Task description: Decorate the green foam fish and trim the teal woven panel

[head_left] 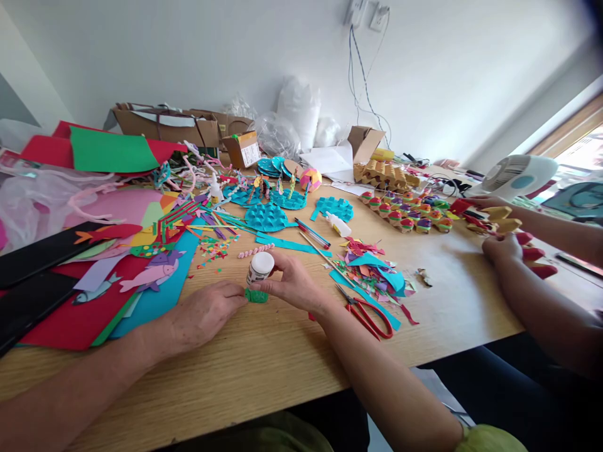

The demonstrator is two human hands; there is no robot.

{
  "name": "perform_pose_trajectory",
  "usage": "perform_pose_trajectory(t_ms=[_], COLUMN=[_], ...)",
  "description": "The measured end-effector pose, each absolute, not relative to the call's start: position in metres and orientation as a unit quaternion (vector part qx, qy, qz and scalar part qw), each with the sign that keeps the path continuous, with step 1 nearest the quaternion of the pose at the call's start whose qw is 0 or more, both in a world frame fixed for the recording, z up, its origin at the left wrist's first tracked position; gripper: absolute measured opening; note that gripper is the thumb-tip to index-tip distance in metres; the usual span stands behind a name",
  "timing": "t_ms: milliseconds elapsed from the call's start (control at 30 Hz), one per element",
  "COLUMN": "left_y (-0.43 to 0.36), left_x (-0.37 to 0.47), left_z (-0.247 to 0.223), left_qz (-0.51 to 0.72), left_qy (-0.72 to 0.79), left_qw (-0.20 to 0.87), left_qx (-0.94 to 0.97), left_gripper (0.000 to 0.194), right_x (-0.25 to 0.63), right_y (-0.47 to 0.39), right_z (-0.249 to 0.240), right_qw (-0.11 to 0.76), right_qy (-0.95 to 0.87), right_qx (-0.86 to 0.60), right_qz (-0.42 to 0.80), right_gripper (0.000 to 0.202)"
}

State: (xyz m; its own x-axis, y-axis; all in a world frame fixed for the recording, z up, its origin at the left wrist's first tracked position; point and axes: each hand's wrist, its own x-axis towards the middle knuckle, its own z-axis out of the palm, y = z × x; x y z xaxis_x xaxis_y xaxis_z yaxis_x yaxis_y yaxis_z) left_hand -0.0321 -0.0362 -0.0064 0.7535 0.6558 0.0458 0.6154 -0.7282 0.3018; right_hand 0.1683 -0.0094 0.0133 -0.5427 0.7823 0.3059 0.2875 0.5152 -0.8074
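Note:
My right hand [294, 285] is closed around a small labelled bottle [259, 270] with a white lid, just above the table. Directly under the bottle lies a small green piece [257, 296]; I cannot tell whether the two touch. My left hand [202, 314] rests on the table with its fingers bent together, the fingertips at the green piece's left edge. A pink-and-white twisted pipe cleaner [255, 250] lies just beyond the bottle. To the right are red-handled scissors [367, 314] and a wooden stick [325, 257].
Paper scraps [372, 270] and blue egg-tray pieces [266, 216] spread across the table. Paper fish [151, 276] lie on coloured sheets at left. At right, another person's hands [504, 248] hold coloured carton pieces near a painted egg tray [409, 213]. A white fan [518, 176] stands behind.

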Motion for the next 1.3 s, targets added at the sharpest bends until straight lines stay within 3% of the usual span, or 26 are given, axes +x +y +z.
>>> perform_pose_trajectory(t_ms=[400, 1300], left_y=[-0.035, -0.036], left_x=[-0.034, -0.032], left_z=[-0.012, -0.008], left_qz=[0.094, 0.070], left_qy=[0.317, 0.335], left_qw=[0.110, 0.112], left_qx=[0.937, 0.933], left_gripper=[0.031, 0.032], right_x=[0.165, 0.176], right_y=[-0.008, -0.014], right_z=[0.010, 0.020], right_qw=[0.364, 0.322], right_qy=[-0.804, -0.828], right_qx=[-0.337, -0.312], right_qz=[0.328, 0.337], right_gripper=[0.020, 0.021])
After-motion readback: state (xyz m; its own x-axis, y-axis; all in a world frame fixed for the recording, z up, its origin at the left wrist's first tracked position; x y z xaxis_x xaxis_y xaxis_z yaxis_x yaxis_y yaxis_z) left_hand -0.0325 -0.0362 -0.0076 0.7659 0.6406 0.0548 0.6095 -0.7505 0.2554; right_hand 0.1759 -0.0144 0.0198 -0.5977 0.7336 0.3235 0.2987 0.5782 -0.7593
